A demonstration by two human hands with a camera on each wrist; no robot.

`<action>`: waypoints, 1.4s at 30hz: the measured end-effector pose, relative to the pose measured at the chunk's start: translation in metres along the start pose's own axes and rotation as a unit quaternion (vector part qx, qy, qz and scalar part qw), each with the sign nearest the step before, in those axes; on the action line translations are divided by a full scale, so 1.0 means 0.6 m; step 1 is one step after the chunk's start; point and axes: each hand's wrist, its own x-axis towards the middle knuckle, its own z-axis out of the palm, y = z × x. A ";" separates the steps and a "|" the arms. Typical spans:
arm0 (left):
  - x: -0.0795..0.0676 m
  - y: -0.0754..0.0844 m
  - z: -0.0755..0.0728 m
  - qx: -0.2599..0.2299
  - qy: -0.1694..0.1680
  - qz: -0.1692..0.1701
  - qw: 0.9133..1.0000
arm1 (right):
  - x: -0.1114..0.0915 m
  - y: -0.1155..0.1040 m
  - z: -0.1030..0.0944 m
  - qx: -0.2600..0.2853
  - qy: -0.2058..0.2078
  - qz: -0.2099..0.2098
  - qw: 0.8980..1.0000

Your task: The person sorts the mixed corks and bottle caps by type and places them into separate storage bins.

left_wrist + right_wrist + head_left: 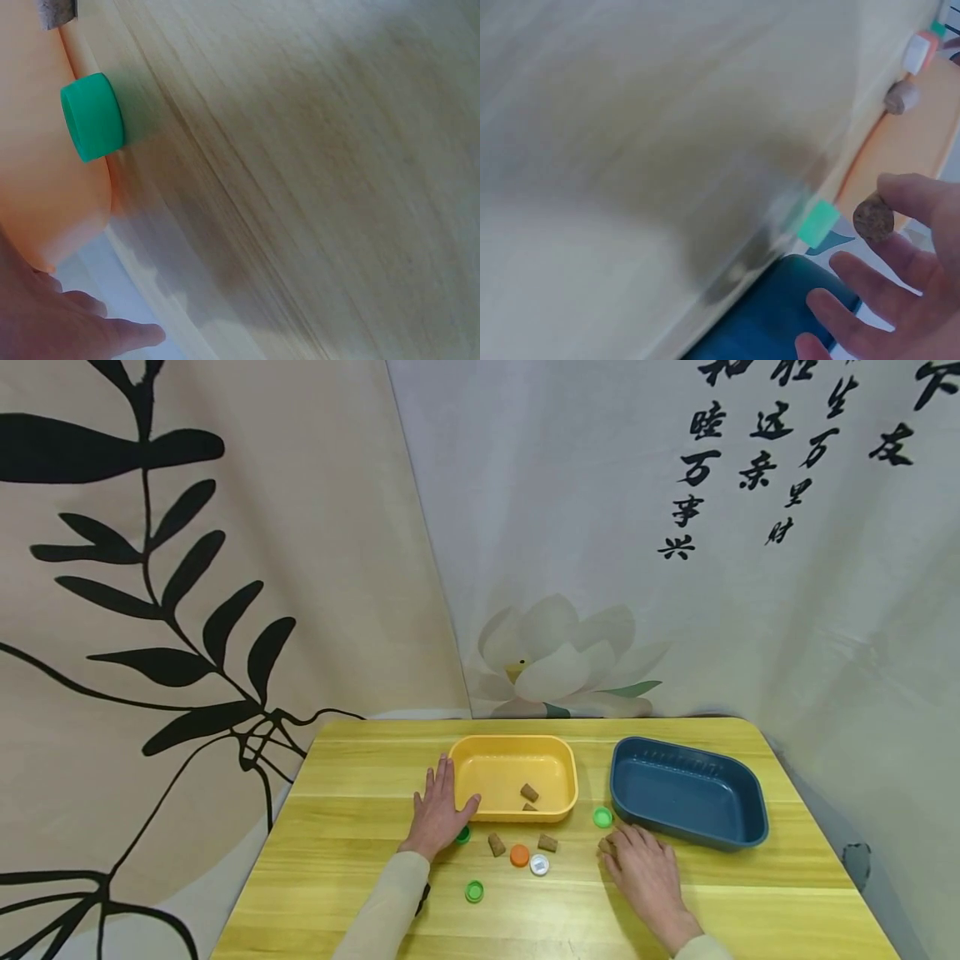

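**Cork pinched in right hand, in front of the blue tray**

The cork (874, 219) is a short brown cylinder. Its round end face, turned to the right wrist camera, is rough and mottled with darker flecks. It is located near the front left corner of the blue tray (690, 787), outside it, with a light green cap (602, 817) just beyond. Whether the cork touches the table cannot be determined.

Grip, right hand (643, 870): thumb and finger clamped on the cork; the remaining fingers are spread, bent and clear of it. Grip, left hand (437, 814): fingers straight, laid along the left side of the yellow tray (558, 816), thumb apart from them; nothing is grasped.

Two brown cork pieces (529, 792) lie inside the yellow tray, the nearer partly hidden by the front wall. Before that tray, on the table, lie two loose corks (548, 843), with an orange cap (519, 856) and a white cap (539, 865) between and below them. A darker green cap (462, 835) sits beside the left hand; another green cap (474, 892) lies nearer the person.

The table (570, 918) has a yellow wood-grain surface. Behind it hang printed cloths (337, 527) showing black leaves, a pale lotus and dark brush characters.
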 end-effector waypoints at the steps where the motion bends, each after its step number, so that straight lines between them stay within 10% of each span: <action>1: 0.000 0.000 0.000 -0.001 0.001 0.000 1.000 | 0.001 -0.002 -0.002 0.003 0.004 -0.003 1.000; 42: 0.000 -0.001 0.002 -0.005 0.005 0.001 1.000 | 0.156 -0.109 0.014 0.117 0.080 -0.041 0.989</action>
